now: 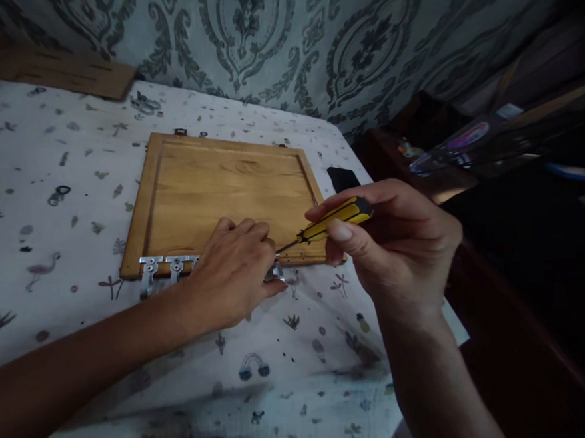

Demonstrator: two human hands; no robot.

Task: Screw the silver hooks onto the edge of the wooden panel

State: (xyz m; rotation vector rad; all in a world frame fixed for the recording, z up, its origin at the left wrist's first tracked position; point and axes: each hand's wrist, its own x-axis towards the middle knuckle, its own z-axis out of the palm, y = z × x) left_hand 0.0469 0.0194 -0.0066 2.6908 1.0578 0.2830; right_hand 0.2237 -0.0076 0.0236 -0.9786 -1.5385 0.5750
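Note:
A framed wooden panel [230,183] lies flat on a cloth with small printed figures [184,393]. Metal T-shaped brackets [176,262] are fixed in a row along its near edge. My left hand [236,269] is closed round another metal piece [276,271] at that edge, part of it showing by the thumb. Between the thumb and fingers of my right hand [399,245] is a yellow and black screwdriver [335,220]. Its shaft points left and down, with the tip at the metal piece beside my left fingers. The exact contact is too small to tell.
Loose metal parts [145,104] lie beyond the panel, near a brown cardboard piece [62,73]. A black item [344,179] rests right of the panel. Patterned grey fabric [260,41] rises behind. A clear bottle [467,137] lies at the right, past the cloth's edge.

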